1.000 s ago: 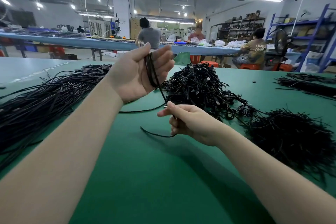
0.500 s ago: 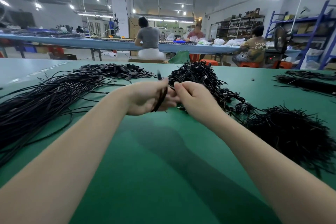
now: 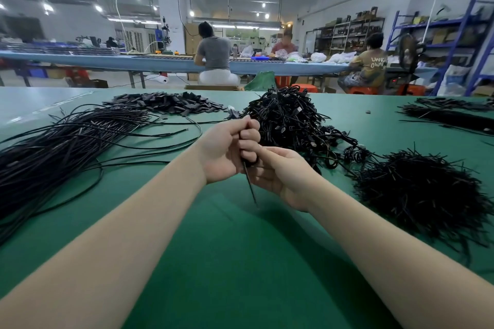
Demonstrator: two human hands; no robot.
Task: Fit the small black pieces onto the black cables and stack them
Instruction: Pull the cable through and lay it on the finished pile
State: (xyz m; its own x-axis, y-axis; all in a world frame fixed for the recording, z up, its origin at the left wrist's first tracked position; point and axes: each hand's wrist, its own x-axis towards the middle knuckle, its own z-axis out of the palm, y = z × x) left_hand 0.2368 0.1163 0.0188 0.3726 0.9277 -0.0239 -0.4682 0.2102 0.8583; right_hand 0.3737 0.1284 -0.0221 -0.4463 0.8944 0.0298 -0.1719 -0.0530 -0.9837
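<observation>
My left hand [image 3: 227, 149] grips a coiled black cable [image 3: 250, 161] above the middle of the green table [image 3: 227, 262]; a connector end [image 3: 233, 113] sticks out above its fingers. My right hand [image 3: 278, 173] meets it from the right, and its fingers pinch a thin black strip [image 3: 251, 189] that hangs down between the two hands. Loose straight black cables [image 3: 66, 147] lie in a big bundle at the left. A heap of small flat black pieces [image 3: 165, 103] sits at the back. Coiled cables [image 3: 291, 117] are piled just behind my hands.
A bushy heap of thin black strips [image 3: 422, 189] lies at the right, more black cables [image 3: 451, 115] at the far right. Beyond the table, three people sit at a long blue bench [image 3: 107, 60], with shelving [image 3: 441, 43] on the right.
My left hand came down from its raised position with the coil. My right hand moved in to meet it and now holds a thin strip at the coil.
</observation>
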